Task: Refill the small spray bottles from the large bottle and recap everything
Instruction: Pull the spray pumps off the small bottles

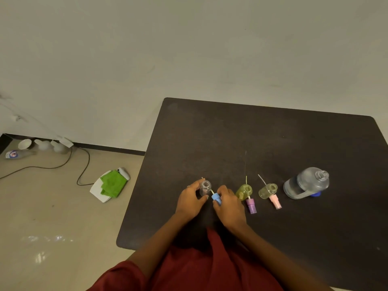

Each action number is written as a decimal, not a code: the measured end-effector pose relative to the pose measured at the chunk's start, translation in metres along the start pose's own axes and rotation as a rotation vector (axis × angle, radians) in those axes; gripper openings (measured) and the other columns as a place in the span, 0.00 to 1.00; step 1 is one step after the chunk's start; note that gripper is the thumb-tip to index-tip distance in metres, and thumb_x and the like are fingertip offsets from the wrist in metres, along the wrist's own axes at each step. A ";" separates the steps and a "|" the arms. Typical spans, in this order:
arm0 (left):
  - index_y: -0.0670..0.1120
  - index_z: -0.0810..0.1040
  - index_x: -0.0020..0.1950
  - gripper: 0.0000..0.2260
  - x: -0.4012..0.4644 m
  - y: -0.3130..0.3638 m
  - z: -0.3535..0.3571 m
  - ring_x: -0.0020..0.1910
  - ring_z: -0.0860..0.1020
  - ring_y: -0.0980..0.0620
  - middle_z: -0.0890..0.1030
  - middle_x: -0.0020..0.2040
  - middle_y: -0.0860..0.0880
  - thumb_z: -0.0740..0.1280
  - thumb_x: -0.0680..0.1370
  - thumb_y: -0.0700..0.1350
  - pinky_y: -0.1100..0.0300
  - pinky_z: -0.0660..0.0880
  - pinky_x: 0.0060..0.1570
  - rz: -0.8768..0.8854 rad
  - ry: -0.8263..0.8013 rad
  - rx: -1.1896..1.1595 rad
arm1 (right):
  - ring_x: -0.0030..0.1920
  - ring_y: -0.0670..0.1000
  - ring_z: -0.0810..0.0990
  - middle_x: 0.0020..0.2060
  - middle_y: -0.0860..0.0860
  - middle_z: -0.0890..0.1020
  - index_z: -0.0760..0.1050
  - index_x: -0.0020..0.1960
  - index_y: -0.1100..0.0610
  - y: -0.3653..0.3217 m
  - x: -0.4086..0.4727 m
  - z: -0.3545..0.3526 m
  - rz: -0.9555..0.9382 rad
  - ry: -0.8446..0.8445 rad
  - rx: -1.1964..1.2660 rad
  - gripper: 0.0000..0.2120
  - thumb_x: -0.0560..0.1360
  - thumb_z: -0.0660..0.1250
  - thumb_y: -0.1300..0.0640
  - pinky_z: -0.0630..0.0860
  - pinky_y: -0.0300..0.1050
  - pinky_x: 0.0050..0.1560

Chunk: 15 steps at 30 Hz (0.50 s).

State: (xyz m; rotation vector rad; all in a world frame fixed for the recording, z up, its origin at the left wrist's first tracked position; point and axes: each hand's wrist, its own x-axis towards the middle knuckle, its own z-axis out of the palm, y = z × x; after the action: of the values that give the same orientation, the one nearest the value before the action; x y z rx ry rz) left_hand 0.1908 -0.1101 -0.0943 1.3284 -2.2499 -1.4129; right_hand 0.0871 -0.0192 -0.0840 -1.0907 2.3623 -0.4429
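Left hand (192, 199): fingers curled round clear bottle (205, 187), centre frame.
Right hand (227, 204): pinching blue sprayer (216, 197).
Risk: open big bottle (306, 182), right, could tip and spill if bumped.

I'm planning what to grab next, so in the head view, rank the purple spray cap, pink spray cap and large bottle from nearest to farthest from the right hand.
From the right hand:
1. Purple spray cap, just right of it.
2. Pink spray cap, further right.
3. Large bottle, far right, uncapped.
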 end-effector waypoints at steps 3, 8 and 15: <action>0.49 0.69 0.69 0.26 0.000 0.000 0.000 0.62 0.74 0.54 0.77 0.63 0.50 0.70 0.73 0.39 0.64 0.70 0.60 -0.004 -0.016 0.004 | 0.49 0.52 0.78 0.51 0.52 0.76 0.67 0.56 0.56 -0.002 0.001 0.001 -0.007 -0.025 -0.042 0.10 0.77 0.63 0.54 0.76 0.46 0.45; 0.48 0.63 0.72 0.32 -0.001 0.000 -0.001 0.66 0.70 0.53 0.71 0.68 0.48 0.71 0.72 0.40 0.60 0.68 0.66 -0.031 -0.062 0.003 | 0.49 0.51 0.78 0.52 0.51 0.76 0.66 0.57 0.54 -0.002 -0.001 0.000 -0.031 -0.040 -0.057 0.12 0.76 0.64 0.52 0.74 0.43 0.43; 0.49 0.57 0.75 0.37 -0.015 0.004 -0.001 0.66 0.69 0.53 0.67 0.70 0.49 0.72 0.71 0.41 0.62 0.66 0.62 -0.045 -0.053 -0.032 | 0.49 0.51 0.78 0.53 0.52 0.76 0.66 0.57 0.54 0.001 -0.009 -0.003 -0.037 -0.035 -0.032 0.14 0.76 0.64 0.50 0.75 0.46 0.44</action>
State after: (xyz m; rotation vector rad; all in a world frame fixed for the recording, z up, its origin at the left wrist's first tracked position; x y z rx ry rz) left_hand 0.1976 -0.0990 -0.0864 1.3550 -2.2336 -1.5095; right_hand 0.0899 -0.0112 -0.0797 -1.1487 2.3298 -0.3973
